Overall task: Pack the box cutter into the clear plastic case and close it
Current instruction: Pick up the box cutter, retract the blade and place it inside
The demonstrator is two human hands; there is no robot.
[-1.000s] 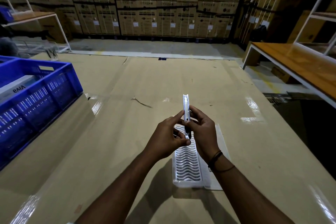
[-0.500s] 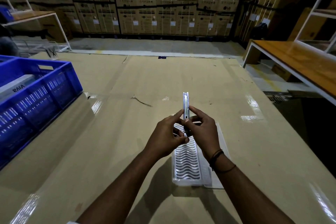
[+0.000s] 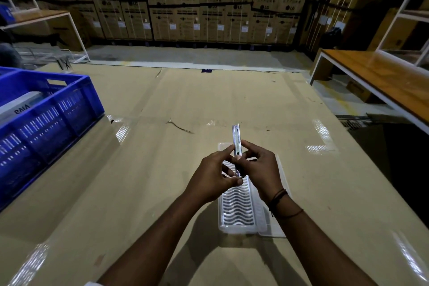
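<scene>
A slim silver box cutter (image 3: 236,139) points away from me, held above the table by both hands. My left hand (image 3: 212,177) pinches its near end and left side. My right hand (image 3: 261,169) grips it from the right with thumb and fingers. Under the hands lies the clear plastic case (image 3: 239,211), open, with a wavy ribbed insert in its tray and its flat lid spread out to the right. The hands hide the case's far part and the cutter's near end.
A blue slatted crate (image 3: 46,118) with a white box inside stands at the left on the cardboard-covered table (image 3: 139,169). A wooden bench (image 3: 383,81) runs along the right. Stacked cartons (image 3: 209,2) line the back wall.
The hands and the cutter have stayed almost still; only a slight shift of the cutter and the view.
</scene>
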